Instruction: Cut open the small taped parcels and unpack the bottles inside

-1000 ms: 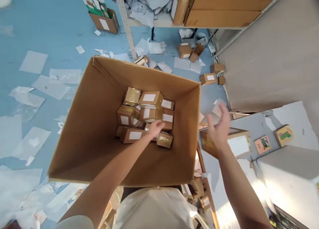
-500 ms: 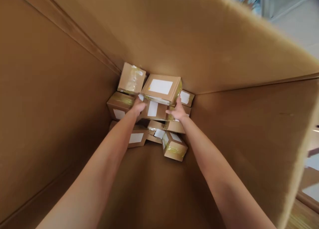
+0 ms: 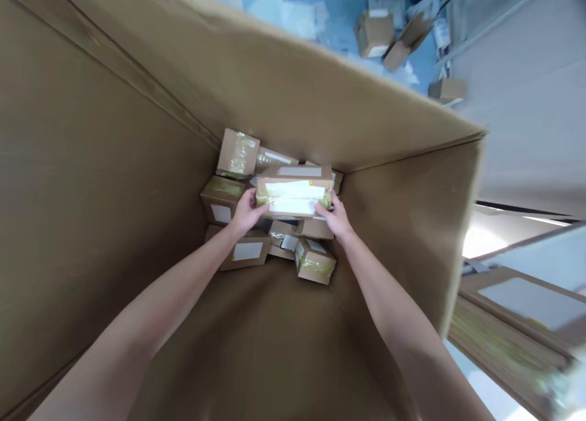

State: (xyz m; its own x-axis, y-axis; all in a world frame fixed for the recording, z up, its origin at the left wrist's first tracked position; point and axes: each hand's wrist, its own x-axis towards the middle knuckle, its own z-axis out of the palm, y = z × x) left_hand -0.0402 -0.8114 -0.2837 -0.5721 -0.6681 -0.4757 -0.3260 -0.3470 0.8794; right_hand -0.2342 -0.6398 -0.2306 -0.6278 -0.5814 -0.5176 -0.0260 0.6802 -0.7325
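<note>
Both my arms reach deep into a large open cardboard carton (image 3: 114,165). My left hand (image 3: 247,210) and my right hand (image 3: 336,216) clamp the two ends of one small taped parcel (image 3: 295,192) with white labels, lifted slightly above the pile. Under and around it lie several small brown parcels (image 3: 238,152) with white labels, heaped against the carton's far corner. One taped parcel (image 3: 315,262) sits at the near right of the heap.
Beyond the carton's far rim the blue floor (image 3: 339,0) holds loose paper and small boxes (image 3: 375,33). A flat labelled box (image 3: 522,311) lies at the right, outside the carton. A grey surface (image 3: 526,104) rises at the upper right.
My right hand came from outside the carton into it. Both hands closed on the ends of a parcel and raised it off the heap. The view dipped into the carton, then pulled back a little.
</note>
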